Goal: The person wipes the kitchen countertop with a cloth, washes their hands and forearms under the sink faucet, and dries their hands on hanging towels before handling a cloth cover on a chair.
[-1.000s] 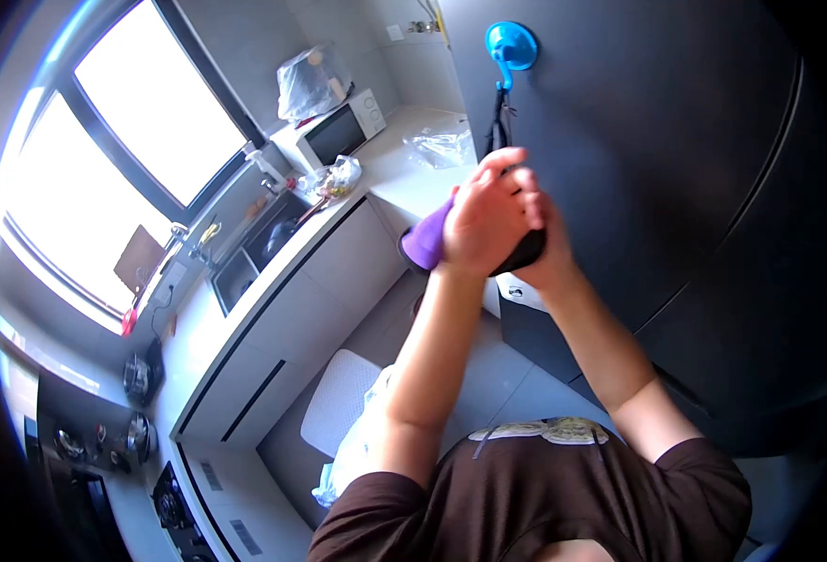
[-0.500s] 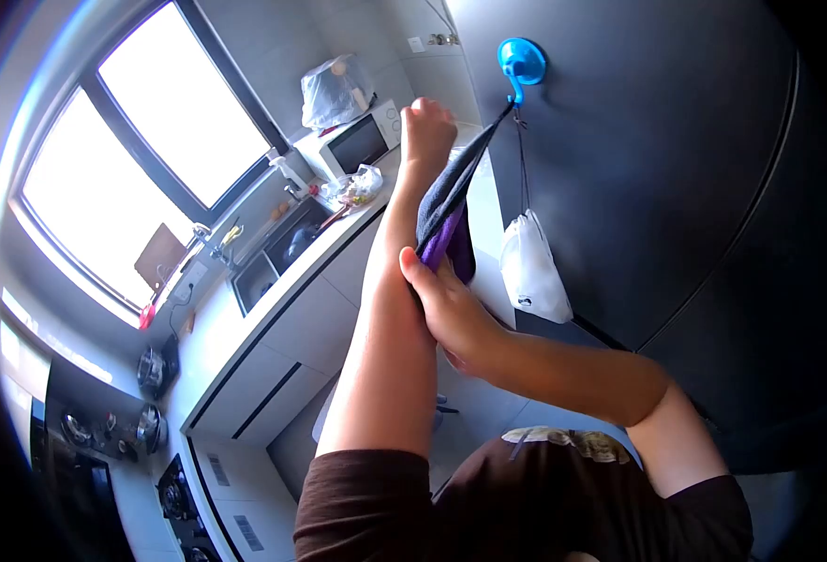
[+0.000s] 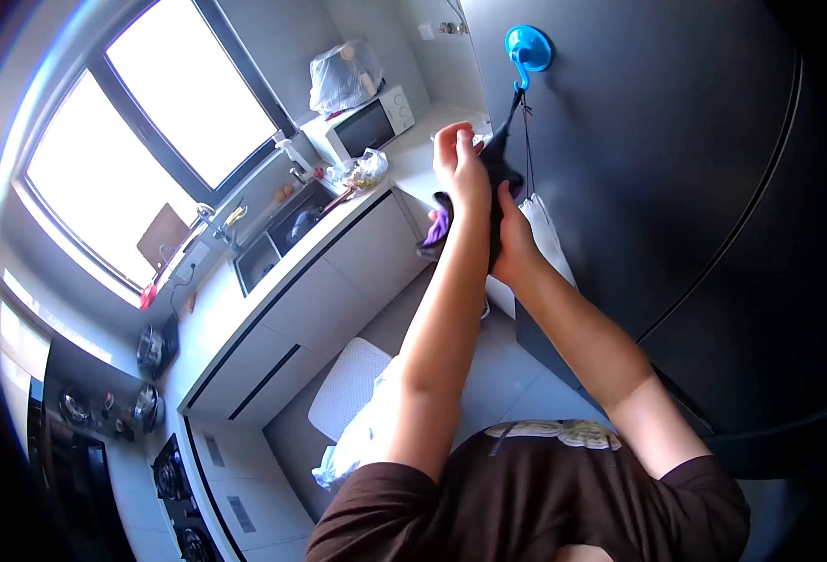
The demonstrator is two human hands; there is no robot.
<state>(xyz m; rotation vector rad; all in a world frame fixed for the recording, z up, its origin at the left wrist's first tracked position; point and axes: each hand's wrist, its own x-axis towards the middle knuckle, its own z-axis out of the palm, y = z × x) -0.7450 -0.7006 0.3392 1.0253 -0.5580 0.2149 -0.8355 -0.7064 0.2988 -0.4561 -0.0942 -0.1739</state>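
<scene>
A dark cloth with a purple side (image 3: 498, 169) hangs by its loop from a blue hook (image 3: 528, 51) on the dark upright panel. My right hand (image 3: 516, 234) is closed round the lower cloth, thumb up, and presses it to the underside of my left wrist. Purple fabric and what looks like a fingertip show past the wrist's far side. Raised beside the upper cloth, my left hand (image 3: 462, 169) has its fingers curled in, with nothing visible in them. A white drawstring pouch (image 3: 549, 239) hangs behind my right forearm, partly hidden.
Left of my arms runs a white counter (image 3: 212, 323) with a sink (image 3: 261, 262) under the window. A microwave (image 3: 362, 126) with a plastic-wrapped item on top stands at the back. Below are a white stool (image 3: 348, 384) and a pale bag (image 3: 362, 436).
My left forearm has swung right and its hand has come down beside the cloth. My right hand has shifted right and up, bringing the cloth round the left wrist. The view has turned slightly.
</scene>
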